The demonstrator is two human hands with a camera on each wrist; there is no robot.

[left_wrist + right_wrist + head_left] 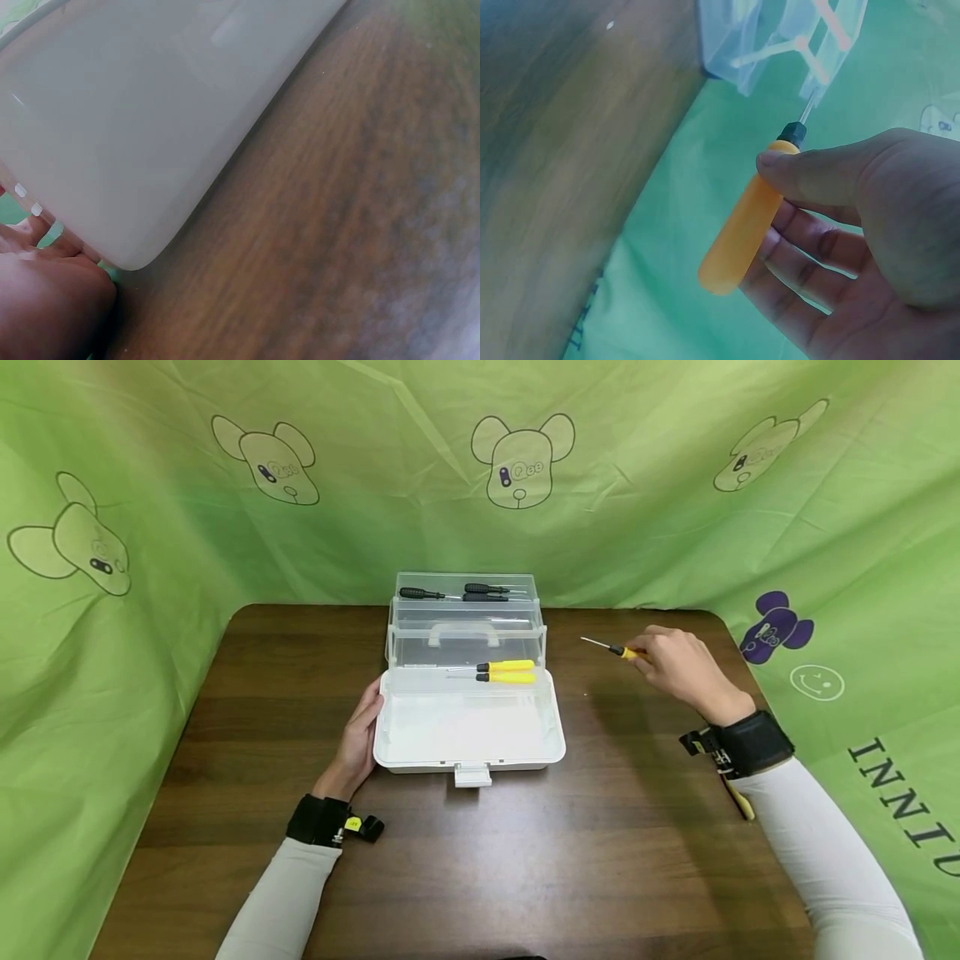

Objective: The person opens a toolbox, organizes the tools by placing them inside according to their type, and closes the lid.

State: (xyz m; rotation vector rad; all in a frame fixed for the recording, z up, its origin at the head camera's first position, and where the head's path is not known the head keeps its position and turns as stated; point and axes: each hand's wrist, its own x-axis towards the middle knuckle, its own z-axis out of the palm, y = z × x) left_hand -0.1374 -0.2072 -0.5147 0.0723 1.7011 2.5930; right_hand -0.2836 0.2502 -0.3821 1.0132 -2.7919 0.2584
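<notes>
My right hand (678,664) pinches a yellow-handled screwdriver (742,225) with a black collar, held in the air to the right of the toolbox. Its metal shaft points left, toward the box. A white toolbox (468,767) stands opened, with clear tiered trays raised behind its base. Along the box's left wall, my left hand (356,743) rests with its fingers extended; part of it also shows in the left wrist view. Two yellow-handled screwdrivers (510,677) lie in the front tray. Three black-handled screwdrivers (422,593) are in the rear tray.
The box stands on a brown wooden table (570,868), its white latch (472,775) facing me. Under my right wrist, a yellow object (741,802) is partly hidden. Green printed cloth (405,527) hangs behind the table and along both sides.
</notes>
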